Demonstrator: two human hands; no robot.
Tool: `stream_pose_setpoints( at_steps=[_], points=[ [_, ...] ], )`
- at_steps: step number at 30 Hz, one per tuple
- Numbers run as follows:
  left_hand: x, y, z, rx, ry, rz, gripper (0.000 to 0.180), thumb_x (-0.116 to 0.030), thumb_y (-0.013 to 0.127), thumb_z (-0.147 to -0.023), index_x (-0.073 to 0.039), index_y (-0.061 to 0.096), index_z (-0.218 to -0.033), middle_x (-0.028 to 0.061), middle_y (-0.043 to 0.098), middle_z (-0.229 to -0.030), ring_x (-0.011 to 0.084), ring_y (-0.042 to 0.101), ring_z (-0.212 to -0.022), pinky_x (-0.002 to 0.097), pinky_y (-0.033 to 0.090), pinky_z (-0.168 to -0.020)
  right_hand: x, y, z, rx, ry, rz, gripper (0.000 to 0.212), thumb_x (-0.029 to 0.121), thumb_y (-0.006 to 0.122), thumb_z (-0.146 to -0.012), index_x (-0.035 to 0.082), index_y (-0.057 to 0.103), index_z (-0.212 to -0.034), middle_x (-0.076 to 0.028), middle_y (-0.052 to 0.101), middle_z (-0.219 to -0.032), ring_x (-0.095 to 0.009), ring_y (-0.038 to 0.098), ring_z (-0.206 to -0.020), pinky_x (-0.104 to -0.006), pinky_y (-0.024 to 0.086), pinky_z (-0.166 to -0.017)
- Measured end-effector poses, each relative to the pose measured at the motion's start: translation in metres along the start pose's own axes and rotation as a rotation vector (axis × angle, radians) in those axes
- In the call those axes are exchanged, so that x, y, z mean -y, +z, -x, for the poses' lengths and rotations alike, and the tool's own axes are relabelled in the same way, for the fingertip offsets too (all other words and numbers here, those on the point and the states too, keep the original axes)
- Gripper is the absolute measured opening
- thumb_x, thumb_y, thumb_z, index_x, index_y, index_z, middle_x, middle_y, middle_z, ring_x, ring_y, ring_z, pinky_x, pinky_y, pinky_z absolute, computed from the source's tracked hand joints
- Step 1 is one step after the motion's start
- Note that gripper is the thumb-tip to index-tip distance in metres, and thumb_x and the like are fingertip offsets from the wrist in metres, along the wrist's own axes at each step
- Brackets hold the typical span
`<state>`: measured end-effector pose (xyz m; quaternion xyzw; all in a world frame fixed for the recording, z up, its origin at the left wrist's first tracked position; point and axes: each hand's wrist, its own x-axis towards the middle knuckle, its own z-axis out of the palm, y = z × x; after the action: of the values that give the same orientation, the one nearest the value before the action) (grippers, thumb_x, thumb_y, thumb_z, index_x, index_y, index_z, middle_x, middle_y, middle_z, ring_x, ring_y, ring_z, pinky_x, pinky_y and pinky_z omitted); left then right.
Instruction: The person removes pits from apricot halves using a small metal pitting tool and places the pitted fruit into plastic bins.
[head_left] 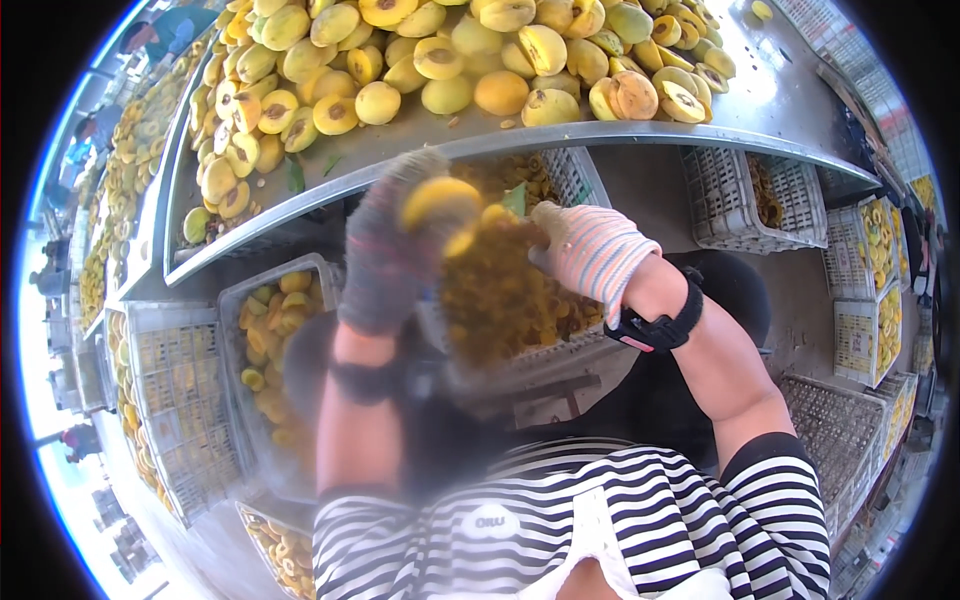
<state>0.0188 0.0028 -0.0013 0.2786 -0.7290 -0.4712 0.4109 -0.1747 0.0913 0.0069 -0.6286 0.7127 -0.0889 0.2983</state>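
Note:
My left hand (390,240), in a dark grey knit glove and blurred by motion, is closed on a yellow apricot half (441,204) above a crate. A smaller yellow piece shows just beneath it, too smeared to name. Just to the right, my right hand (590,245) wears a pale striped glove, its fingers bent together and pointing left; whatever they may hold is hidden. Below both hands, the crate (572,180) holds brownish-yellow scraps. Beyond them, a big heap of halved apricots (440,60) covers the metal table, several with pits showing.
The metal table's raised rim (520,143) runs just past my hands. A grey crate of fruit (325,268) stands at my left, beside a stack of white crates (190,370). Another crate (745,235) sits under the table at right. More filled crates (855,335) line the far right.

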Motion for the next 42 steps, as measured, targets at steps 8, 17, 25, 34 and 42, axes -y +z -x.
stream_pose_setpoints(
  at_steps=[8, 17, 25, 34, 42],
  points=[
    [0.009, 0.015, 0.0, 0.118, 0.182, -0.605, 0.036, -0.009, 0.072, -0.078, -0.006, 0.063, -0.113, 0.0111, 0.067, -0.105, 0.027, 0.065, -0.096, 0.0331, 0.052, -0.084, -0.014, 0.015, -0.009, 0.166, -0.225, 0.026, 0.024, 0.012, 0.055, -0.081, -0.001, 0.062, -0.101, -0.021, 0.065, -0.092, -0.036, 0.063, -0.084, -0.04, 0.051, -0.074],
    [0.046, -0.019, 0.002, -0.052, -0.391, 0.212, 0.033, -0.03, 0.06, -0.093, -0.006, 0.061, -0.117, 0.0109, 0.067, -0.099, 0.0181, 0.068, -0.082, 0.0267, 0.054, -0.056, -0.01, 0.0, 0.013, -0.173, -0.182, 0.043, 0.027, 0.02, 0.063, -0.083, 0.004, 0.057, -0.104, -0.018, 0.064, -0.079, -0.038, 0.063, -0.073, -0.0439, 0.05, -0.062],
    [0.013, 0.0, -0.002, 0.054, -0.466, 0.36, 0.028, -0.016, 0.057, -0.094, 0.0, 0.061, -0.116, 0.0089, 0.065, -0.109, 0.0168, 0.061, -0.104, 0.028, 0.048, -0.093, -0.011, 0.007, 0.007, -0.269, -0.372, 0.104, 0.026, 0.007, 0.057, -0.072, 0.007, 0.06, -0.097, -0.016, 0.061, -0.067, -0.037, 0.061, -0.062, -0.0437, 0.048, -0.053],
    [0.041, -0.008, 0.011, 0.096, -0.243, 0.034, 0.033, 0.006, 0.055, -0.086, -0.001, 0.06, -0.118, 0.004, 0.064, -0.112, 0.0111, 0.058, -0.103, 0.0248, 0.048, -0.083, 0.001, 0.034, 0.0, -0.406, -0.265, 0.355, 0.026, 0.005, 0.051, -0.083, 0.0, 0.054, -0.108, -0.016, 0.064, -0.075, -0.032, 0.064, -0.064, -0.0407, 0.049, -0.053],
    [0.03, -0.002, 0.007, -0.217, -0.585, 0.518, 0.027, -0.021, 0.061, -0.093, -0.002, 0.063, -0.111, 0.0057, 0.064, -0.102, 0.0129, 0.059, -0.094, 0.0256, 0.047, -0.082, -0.015, 0.025, -0.012, -0.13, -0.003, 0.25, 0.023, 0.011, 0.054, -0.085, 0.0, 0.057, -0.105, -0.021, 0.065, -0.079, -0.038, 0.064, -0.074, -0.045, 0.05, -0.061]
  ],
)
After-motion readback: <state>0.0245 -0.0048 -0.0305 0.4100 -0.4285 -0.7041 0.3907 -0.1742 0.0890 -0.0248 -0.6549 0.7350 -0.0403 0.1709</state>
